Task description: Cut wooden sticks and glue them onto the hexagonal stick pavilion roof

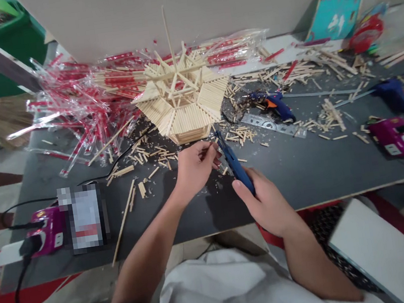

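Below the middle of the frame, our right hand (pixel 269 204) wrapped its fingers around a blue tool (pixel 241 172). Near its tip, our left hand (pixel 194 168) held its fingers bunched nearly together; we could not tell whether they pinched anything. Cut sticks (pixel 244 135) littered the surface (pixel 320 167). At upper centre stood our stick house (pixel 189 117), its lower roof panels filled in, its open-framed top apparently unfinished. Red-and-clear wrappers (pixel 84 100) lay behind, at upper left.
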A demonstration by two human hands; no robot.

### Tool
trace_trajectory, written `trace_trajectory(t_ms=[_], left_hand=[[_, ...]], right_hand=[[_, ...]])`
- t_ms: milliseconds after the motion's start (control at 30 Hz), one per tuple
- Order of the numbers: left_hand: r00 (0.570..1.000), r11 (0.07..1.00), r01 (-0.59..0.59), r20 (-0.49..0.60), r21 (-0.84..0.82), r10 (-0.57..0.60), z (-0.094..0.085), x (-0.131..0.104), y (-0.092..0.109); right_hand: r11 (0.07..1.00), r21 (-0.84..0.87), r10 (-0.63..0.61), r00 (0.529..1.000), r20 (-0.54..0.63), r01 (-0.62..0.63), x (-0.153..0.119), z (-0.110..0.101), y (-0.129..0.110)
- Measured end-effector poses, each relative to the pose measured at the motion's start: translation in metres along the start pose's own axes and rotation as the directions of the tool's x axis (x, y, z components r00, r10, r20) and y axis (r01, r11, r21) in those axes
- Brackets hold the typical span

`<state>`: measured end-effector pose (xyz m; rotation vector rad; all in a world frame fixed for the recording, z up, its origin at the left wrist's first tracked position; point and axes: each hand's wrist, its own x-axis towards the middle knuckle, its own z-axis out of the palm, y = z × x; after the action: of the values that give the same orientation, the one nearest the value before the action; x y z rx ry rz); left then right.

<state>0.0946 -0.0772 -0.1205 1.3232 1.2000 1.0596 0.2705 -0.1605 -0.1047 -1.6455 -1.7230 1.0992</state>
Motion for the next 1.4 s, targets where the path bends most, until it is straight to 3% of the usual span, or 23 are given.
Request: trace_trajectory(t_ms=[267,467,1200,1400], left_hand=[[0.991,0.968,-0.049,-0.112,0.246,0.078,-0.002,-0.001,-0.003],[0.978,0.910,-0.104,-0.125,0.401,0.166,0.003,-0.002,-0.003],[0.965,0.846,-0.128,-0.133,0.518,0.227,0.006,0.001,-0.008],[0.964,0.835,-0.123,-0.137,0.536,0.229,0.006,0.002,-0.011]], right_hand=[[0.997,-0.041,-0.073,0.997,-0.020,0.072,0.005,0.011,0.009],[0.995,0.009,-0.099,0.995,-0.030,0.100,0.007,0.010,0.015],[0.985,-0.111,-0.141,0.989,-0.041,0.136,0.013,0.013,0.022],[0.983,-0.177,-0.058,0.997,-0.050,0.049,0.014,0.017,0.022]])
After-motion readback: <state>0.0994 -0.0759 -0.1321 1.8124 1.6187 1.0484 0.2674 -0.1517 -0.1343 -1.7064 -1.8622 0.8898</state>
